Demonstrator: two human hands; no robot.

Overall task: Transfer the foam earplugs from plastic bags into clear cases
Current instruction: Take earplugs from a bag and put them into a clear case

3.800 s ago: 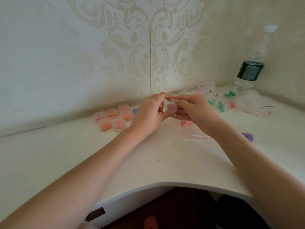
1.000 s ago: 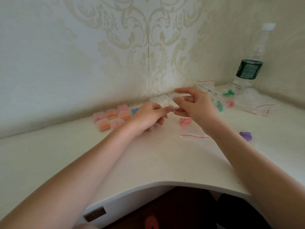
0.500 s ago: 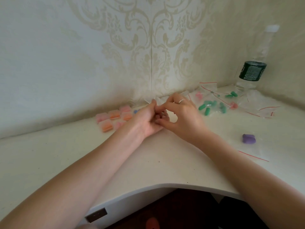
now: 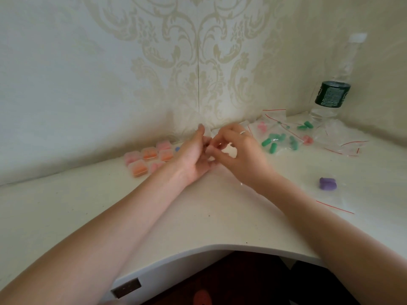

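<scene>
My left hand (image 4: 195, 158) and my right hand (image 4: 241, 154) meet at the middle of the white desk (image 4: 198, 216). Their fingertips pinch a small clear plastic bag (image 4: 220, 170) between them; its film is faint and mostly hidden, with a hint of pink at the fingertips. Several closed clear cases (image 4: 149, 159) filled with pink and orange earplugs lie just left of my left hand. Bags of green earplugs (image 4: 277, 142) and pink earplugs (image 4: 262, 126) lie right of my right hand. A bag with purple earplugs (image 4: 328, 183) sits farther right.
A water bottle (image 4: 332, 93) with a dark green label stands in the back right corner. Empty red-striped bags (image 4: 343, 142) are strewn near it. Walls close the desk off at the back and right. The desk's front edge (image 4: 220, 247) curves inward below my forearms.
The closed case that both hands held earlier is gone from them. My hands dropped to the desk where the pink earplug bag lay and now pinch together there.
</scene>
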